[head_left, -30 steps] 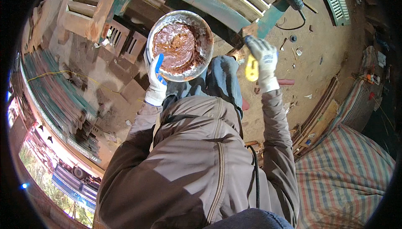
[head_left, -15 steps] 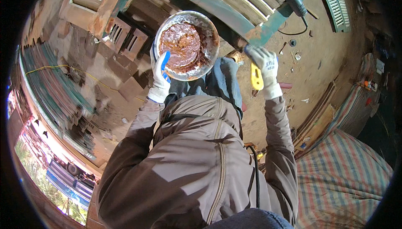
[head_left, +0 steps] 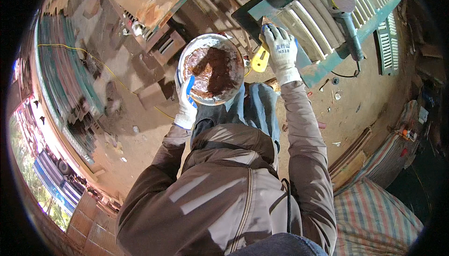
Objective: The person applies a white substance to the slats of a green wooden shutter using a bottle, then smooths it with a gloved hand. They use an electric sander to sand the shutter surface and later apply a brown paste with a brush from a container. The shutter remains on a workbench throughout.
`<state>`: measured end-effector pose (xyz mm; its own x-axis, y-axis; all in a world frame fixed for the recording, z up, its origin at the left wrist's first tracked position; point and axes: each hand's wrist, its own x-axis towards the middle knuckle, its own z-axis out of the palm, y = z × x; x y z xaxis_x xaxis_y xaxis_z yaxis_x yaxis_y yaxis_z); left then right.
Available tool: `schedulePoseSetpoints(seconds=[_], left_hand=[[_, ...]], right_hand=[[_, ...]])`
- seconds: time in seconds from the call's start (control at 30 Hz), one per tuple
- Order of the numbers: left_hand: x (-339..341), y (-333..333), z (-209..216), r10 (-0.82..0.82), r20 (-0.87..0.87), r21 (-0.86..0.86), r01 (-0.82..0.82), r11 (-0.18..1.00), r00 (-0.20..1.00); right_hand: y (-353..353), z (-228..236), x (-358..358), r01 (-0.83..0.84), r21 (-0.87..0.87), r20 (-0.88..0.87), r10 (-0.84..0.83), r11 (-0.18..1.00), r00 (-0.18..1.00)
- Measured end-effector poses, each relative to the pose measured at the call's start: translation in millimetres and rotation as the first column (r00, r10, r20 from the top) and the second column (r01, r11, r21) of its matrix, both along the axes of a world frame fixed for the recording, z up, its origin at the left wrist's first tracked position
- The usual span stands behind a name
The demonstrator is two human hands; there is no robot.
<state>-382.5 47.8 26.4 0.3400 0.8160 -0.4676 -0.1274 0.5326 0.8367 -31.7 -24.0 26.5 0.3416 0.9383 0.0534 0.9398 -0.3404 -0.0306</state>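
My left hand (head_left: 187,105), in a white work glove with blue on the thumb, grips the left rim of a round tub (head_left: 179,64). Reddish-brown paste (head_left: 213,69) fills its lower part, and a shadow lies across it. Ahead and to the right, my gloved right hand (head_left: 282,52) is closed round a putty knife with a yellow handle (head_left: 260,58). The knife's blade is mostly hidden by the fingers. This hand is at the near left corner of a green louvred shutter (head_left: 311,66); I cannot tell whether the blade touches it.
A disc sander (head_left: 348,24) lies on the shutter, its cord trailing off the near edge. Another green shutter (head_left: 387,45) is at the right. A wooden frame (head_left: 163,15) stands at the far left. Stacked green slats (head_left: 70,69) line the left side; striped cloth (head_left: 374,214) lies right.
My right hand has moved forward and left with the putty knife, up to the shutter's corner. The left hand still holds the tub. The whole view has shifted, showing more of the sander.
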Motion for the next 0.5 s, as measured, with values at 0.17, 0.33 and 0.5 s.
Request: schedulePoseSetpoints(seconds=[0.17,0.33,0.5], left_hand=[[-19,-5,-29,-0.019,-0.169,0.3,0.07,0.952,0.986],[-16,-9,-38,-0.036,-0.196,0.378,0.109,0.919,0.98],[0,-14,-30,-0.016,-0.153,0.296,0.061,0.953,0.988]], right_hand=[[-42,5,1,-0.203,-0.071,0.015,0.205,0.977,0.979],[-32,16,39,-0.119,0.231,-0.056,0.135,0.966,0.989],[-10,8,46,-0.194,0.095,-0.111,0.204,0.976,0.973]])
